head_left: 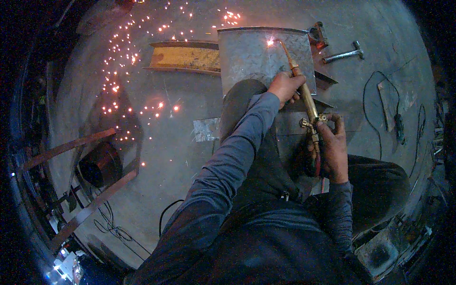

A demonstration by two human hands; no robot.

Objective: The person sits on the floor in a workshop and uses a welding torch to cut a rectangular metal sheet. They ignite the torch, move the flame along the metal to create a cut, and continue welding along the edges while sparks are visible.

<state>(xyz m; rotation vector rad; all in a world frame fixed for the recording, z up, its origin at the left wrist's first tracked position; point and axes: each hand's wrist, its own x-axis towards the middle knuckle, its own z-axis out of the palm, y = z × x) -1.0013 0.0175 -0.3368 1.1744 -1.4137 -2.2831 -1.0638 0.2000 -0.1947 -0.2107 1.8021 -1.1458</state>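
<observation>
A brass gas torch (308, 97) is held in both of my hands over a flat grey metal sheet (242, 52). My left hand (286, 88) is closed round the torch's front tube, its forearm reaching across my knee. My right hand (334, 142) grips the rear of the torch by the valve knobs (304, 123), with thumb and finger at one knob. The thin, bent tip points at the sheet's upper part, where a bright glow (270, 42) burns. Under the sheet runs a yellow steel beam (185, 57), its left end showing.
Sparks (116, 88) scatter over the floor at the upper left. A hammer (344, 53) lies right of the sheet, beside a rusty metal piece (319, 35). A black cable (365, 99) loops at the right. A brown steel frame (95, 197) stands at the lower left.
</observation>
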